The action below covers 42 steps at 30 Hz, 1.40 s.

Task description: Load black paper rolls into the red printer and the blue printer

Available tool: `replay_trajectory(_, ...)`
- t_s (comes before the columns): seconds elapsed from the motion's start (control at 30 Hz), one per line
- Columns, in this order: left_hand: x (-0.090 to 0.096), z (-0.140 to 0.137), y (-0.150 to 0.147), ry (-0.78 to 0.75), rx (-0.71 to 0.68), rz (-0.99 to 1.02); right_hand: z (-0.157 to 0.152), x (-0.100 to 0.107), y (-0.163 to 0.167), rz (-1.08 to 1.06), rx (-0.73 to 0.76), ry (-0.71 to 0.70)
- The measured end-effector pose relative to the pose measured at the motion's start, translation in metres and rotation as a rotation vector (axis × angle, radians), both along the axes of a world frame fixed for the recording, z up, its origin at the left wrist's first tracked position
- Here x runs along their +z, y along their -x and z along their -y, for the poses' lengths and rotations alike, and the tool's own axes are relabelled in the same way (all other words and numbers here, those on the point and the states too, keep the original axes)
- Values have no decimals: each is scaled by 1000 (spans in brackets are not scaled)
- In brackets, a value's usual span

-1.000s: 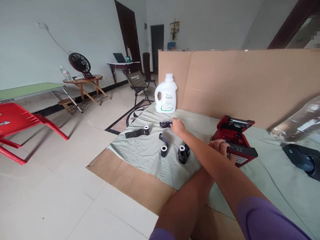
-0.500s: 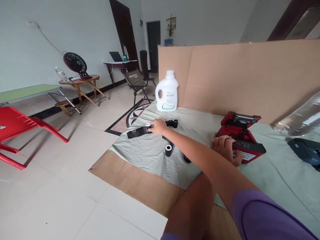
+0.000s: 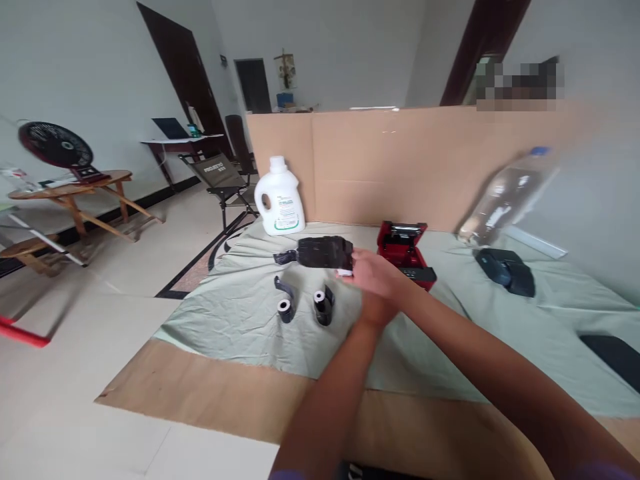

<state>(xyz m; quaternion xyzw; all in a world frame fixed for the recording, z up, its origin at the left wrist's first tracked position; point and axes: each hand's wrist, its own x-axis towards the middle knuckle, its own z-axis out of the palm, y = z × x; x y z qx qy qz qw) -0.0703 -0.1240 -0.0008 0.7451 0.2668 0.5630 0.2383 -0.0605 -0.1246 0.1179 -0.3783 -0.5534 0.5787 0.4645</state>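
My right hand (image 3: 373, 270) is closed around a roll with a white core end (image 3: 345, 272). From it a wide black strip (image 3: 325, 252) stretches left over the green cloth, blurred by motion. My left hand (image 3: 379, 308) is close beneath the right one, its fingers hidden. Just beyond both hands, a small red printer (image 3: 400, 257) sits with its lid raised, partly covered by my right hand and forearm. Nearer to me, two black rolls with white cores, a left roll (image 3: 285, 310) and a right roll (image 3: 323, 308), stand partly unwound on the cloth.
A white detergent jug (image 3: 283, 200) stands before an upright cardboard panel (image 3: 350, 160). To the right are a clear plastic bottle (image 3: 500, 200), a dark device (image 3: 506, 272) and a flat black object (image 3: 613, 357). A folding chair (image 3: 217, 175) is behind, left.
My right hand has lifted the roll and brought it right, trailing its strip. The left hand has left the printer and come near the right. The view has swung right.
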Motion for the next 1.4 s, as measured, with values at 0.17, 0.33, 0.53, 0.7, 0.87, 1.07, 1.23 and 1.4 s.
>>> replay_trajectory(0.17,5,6,14,0,67,17,59,1,-69,-292,-205,84)
replay_trajectory(0.33,21,16,30,-5,-111,118,78,-1,-106,-175,-318,38)
replay_trajectory(0.53,38,22,30,-16,-137,101,78,3,-106,95,-158,66)
replay_trajectory(0.7,43,15,37,-183,-85,46,76,9,-114,247,-48,-10)
replay_trajectory(0.87,51,16,41,-314,52,-256,81,14,-129,351,9,17)
replay_trajectory(1.07,52,21,45,-362,54,-236,85,18,-131,399,67,11)
replay_trajectory(1.23,47,22,52,-356,127,-270,88,18,-128,343,136,-9)
replay_trajectory(1.4,45,19,57,-404,65,-285,89,16,-128,330,135,-8)
